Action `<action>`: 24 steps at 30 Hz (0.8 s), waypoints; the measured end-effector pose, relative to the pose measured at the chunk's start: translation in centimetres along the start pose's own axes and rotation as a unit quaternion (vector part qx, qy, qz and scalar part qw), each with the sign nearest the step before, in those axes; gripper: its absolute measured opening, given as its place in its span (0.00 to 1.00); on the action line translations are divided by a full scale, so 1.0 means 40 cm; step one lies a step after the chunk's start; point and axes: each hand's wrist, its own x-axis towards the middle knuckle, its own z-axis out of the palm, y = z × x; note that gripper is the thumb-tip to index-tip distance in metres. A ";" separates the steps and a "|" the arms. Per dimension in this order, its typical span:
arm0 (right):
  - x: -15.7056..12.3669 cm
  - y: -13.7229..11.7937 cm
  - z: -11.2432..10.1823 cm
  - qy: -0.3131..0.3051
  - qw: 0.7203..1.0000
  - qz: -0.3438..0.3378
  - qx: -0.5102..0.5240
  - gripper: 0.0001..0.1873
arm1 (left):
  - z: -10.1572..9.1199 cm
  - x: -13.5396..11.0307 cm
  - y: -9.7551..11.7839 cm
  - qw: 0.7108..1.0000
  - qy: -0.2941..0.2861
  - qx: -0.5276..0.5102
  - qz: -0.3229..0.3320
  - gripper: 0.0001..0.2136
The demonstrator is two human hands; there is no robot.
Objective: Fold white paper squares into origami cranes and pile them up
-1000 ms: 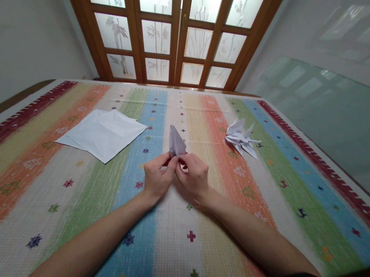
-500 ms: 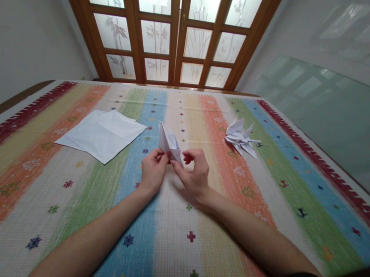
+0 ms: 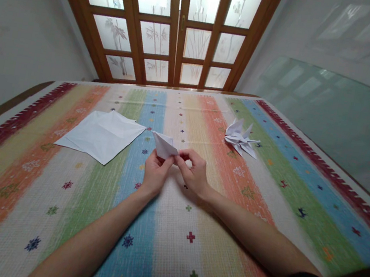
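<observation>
A small piece of folded white paper is held between my two hands above the middle of the table, one point directed away to the left. My left hand pinches its near edge between thumb and fingers. At the right corner of the fold, the thumb and forefinger of my right hand are pressed together on the paper. To the left lie several loose white sheets, stacked unevenly. Folded paper cranes sit clustered on the right; how many they are I cannot tell.
A striped tablecloth in many colours covers the table. Beyond its far edge stand wooden doors with frosted panes. A glass panel leans along the wall on the right.
The folded paper has tipped lower and turned, its point now leaning further left. My right fingers have closed on its right corner, and my left hand has shifted slightly.
</observation>
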 end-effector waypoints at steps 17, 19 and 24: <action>0.030 0.021 0.005 -0.059 0.953 0.255 0.153 0.21 | -0.009 0.016 -0.018 0.992 0.068 -0.033 -0.102 0.16; 0.025 0.013 0.004 -0.115 0.943 0.273 0.152 0.19 | -0.011 0.019 -0.019 0.991 0.087 -0.031 -0.092 0.16; 0.020 0.017 0.003 -0.135 0.944 0.269 0.137 0.16 | -0.011 0.017 -0.023 0.991 0.103 -0.002 -0.088 0.15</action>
